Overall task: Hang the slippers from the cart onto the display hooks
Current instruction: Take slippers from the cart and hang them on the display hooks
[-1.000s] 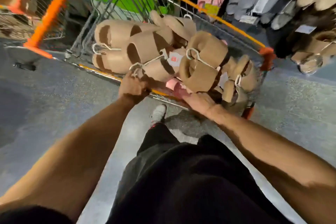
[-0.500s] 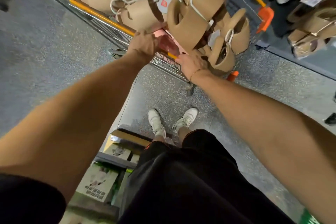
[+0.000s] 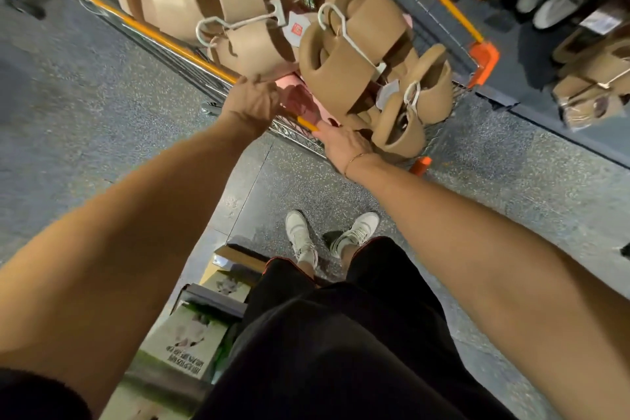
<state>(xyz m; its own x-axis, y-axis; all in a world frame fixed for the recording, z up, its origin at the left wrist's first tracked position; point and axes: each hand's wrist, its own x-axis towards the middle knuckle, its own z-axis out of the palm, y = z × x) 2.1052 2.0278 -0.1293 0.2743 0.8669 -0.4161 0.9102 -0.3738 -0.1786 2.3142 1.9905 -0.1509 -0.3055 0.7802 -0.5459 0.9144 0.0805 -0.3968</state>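
Both hands at the cart's near rim: our left hand (image 3: 250, 102) curls over the rail, right hand (image 3: 344, 143) fingers hidden, can't tell. Slippers (image 3: 341, 68) piled in the cart (image 3: 160, 39). We lift one pair by its hanger hook (image 3: 332, 15), avoiding tangles.

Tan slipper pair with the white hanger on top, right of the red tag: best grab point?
Pinch the white hanger at its hook, coming from above. The hook curls free above the tan slipper pair, and the stem lies exposed across the straps. The right hand looks nearest; both it and the left hand are at the cart rim.
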